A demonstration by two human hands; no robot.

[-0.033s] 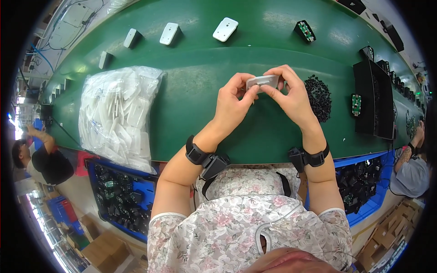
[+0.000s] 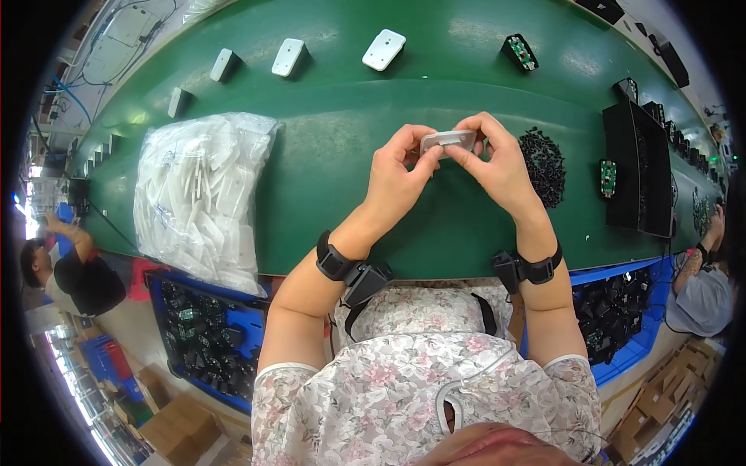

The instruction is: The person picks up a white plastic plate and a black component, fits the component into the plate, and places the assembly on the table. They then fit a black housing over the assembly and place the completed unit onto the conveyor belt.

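Over the middle of the green table, both hands hold one white plastic cover (image 2: 448, 140) with rounded corners. My left hand (image 2: 398, 171) pinches its left end between thumb and fingers. At the right end, my right hand (image 2: 497, 163) grips it the same way. Both thumbs press on the side nearer to me, and their tips hide part of it. Just right of my right hand lies a heap of small black parts (image 2: 542, 168). A clear plastic bag (image 2: 198, 194) full of similar white covers rests to the left.
Along the far side stand black housings with white covers (image 2: 385, 50) and an uncovered housing with a green circuit board (image 2: 521, 53). A black box (image 2: 641, 167) stands right, a circuit board (image 2: 608, 179) by it. Blue bins (image 2: 233, 342) flank me below the table. Other people work at both sides.
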